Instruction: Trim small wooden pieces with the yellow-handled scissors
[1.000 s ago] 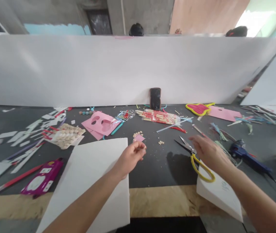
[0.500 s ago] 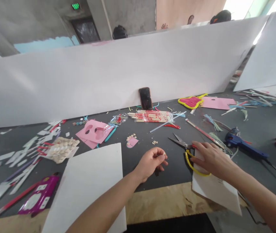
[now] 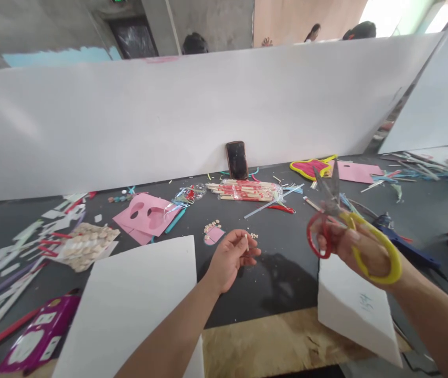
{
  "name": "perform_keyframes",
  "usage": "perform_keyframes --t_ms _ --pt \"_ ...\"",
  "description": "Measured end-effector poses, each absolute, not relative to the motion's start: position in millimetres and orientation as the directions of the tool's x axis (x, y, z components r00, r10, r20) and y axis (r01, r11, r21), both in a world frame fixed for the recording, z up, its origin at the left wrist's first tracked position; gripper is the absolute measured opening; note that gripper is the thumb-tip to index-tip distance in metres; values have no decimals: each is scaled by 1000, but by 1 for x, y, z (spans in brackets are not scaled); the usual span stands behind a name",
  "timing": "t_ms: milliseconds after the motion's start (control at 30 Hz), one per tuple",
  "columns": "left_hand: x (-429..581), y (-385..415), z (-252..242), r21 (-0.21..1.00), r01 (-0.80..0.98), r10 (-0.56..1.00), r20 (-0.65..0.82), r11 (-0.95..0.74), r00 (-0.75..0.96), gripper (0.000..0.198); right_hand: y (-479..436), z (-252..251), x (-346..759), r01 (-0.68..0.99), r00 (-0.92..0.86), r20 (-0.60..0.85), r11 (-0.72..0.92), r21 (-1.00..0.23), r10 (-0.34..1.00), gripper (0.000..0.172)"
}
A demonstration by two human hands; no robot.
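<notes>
Head view: the right hand [image 3: 348, 244] grasps the scissors [image 3: 331, 205] by the red and yellow handles, blades spread, above the bench [image 3: 234, 307]. The left hand [image 3: 230, 260] pinches a pale piece [image 3: 246, 238], too small for me to identify, near the pink card [image 3: 213, 236].

The phone [image 3: 237, 160] stands behind the bundled sticks [image 3: 243, 190], the paper piece [image 3: 215, 235] before them, the scissors [image 3: 331, 207] to the right
</notes>
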State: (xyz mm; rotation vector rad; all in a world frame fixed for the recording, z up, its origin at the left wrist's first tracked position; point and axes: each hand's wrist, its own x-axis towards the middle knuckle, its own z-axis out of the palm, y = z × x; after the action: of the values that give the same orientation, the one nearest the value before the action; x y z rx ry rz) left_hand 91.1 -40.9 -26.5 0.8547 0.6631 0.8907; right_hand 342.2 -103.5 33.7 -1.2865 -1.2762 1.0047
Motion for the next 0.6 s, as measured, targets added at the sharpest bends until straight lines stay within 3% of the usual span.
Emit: perform_keyframes --t_ms 67,133,233,300,367,467,600 --pt "90 -38 -28 857 -387 887 -155 340 435 28 -93 33 326 175 -21 90 93 -980 996 50" --pt "90 -36 -31 862 -391 905 -161 324 394 29 -81 29 311 366 -68 137 153 -918 988 47" --pt "90 -33 -35 859 -410 926 -169 306 336 31 -65 19 294 746 -206 282 337 -574 937 43" --pt "90 -32 -36 855 -414 931 -187 312 314 32 -57 11 288 850 -314 314 413 -327 896 41" --pt "89 -31 -36 855 -411 932 -198 316 303 32 -52 2 286 878 -357 313 431 -208 880 41" --pt "90 -29 -36 864 -396 933 -198 310 299 30 -49 -8 289 878 -369 308 438 -195 877 43" --pt "94 -29 -36 883 -345 923 -208 319 323 27 -53 -13 292 851 -374 279 447 -277 885 44"
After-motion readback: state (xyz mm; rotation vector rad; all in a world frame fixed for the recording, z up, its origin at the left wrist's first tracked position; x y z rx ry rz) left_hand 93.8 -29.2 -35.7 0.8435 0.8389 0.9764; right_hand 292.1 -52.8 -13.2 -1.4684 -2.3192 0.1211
